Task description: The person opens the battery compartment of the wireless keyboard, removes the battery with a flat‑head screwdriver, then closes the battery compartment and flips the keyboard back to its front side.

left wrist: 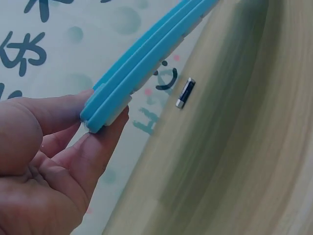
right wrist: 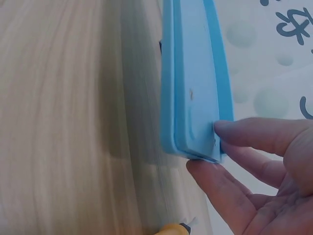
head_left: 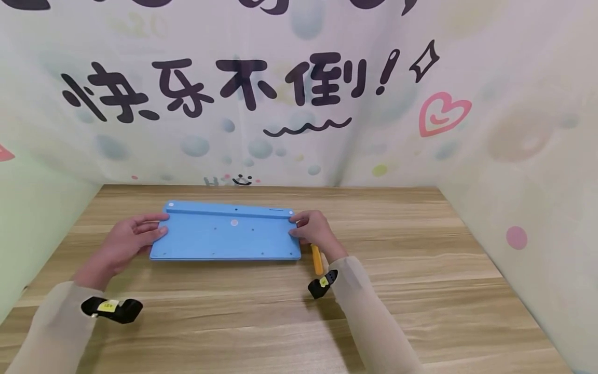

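Note:
A blue keyboard (head_left: 224, 241) is held with its screw-dotted underside facing up, its raised ridge along the far side. My left hand (head_left: 128, 236) grips its left end, thumb on one face and fingers on the other. At the right end, my right hand (head_left: 314, 229) pinches it between thumb and fingers. White keys show along the keyboard's lower face in the left wrist view, and its edge (left wrist: 146, 66) stands raised above the table, over a shadow. Close to my right hand lies an orange-handled tool (head_left: 317, 259), partly hidden by that hand.
On the wooden table (head_left: 243, 322), beneath the keyboard, lies a small black and silver battery (left wrist: 185, 93). A printed white curtain (head_left: 289, 156) hangs at the table's back edge, with walls at both sides. Black cameras (head_left: 112, 310) sit on both wrists.

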Tool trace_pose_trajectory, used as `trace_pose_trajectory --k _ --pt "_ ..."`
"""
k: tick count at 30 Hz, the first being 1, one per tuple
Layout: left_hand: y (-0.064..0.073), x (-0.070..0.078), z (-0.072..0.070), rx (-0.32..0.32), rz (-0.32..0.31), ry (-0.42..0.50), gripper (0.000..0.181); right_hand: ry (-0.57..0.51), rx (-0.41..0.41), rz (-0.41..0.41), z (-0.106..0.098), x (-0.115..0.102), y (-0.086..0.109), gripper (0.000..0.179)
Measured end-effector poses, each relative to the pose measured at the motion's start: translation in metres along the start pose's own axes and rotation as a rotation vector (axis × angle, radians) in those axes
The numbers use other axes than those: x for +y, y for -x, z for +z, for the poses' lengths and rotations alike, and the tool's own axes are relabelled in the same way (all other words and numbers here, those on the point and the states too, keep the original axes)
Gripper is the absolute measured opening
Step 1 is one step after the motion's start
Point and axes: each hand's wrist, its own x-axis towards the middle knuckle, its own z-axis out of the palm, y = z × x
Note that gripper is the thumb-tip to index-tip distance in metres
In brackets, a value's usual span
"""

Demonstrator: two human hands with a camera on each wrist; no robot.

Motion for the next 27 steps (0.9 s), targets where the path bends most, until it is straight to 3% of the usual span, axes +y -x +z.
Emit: trace_pose_trajectory --k 5,14,27 --pt "0.005 0.011 0.0 -0.001 0.044 0.027 0.025 0.006 -0.007 -0.005 -0.001 0.0 -0.001 0.028" --pt "0.011 0.031 0.0 0.02 0.074 0.019 0.024 -0.004 0.001 0.025 -0.002 0.0 -0.003 0.027" --pt "0.015 0.05 -0.004 0.037 0.077 0.1 0.027 -0.075 -0.016 0.025 -0.006 -0.004 -0.004 0.025"
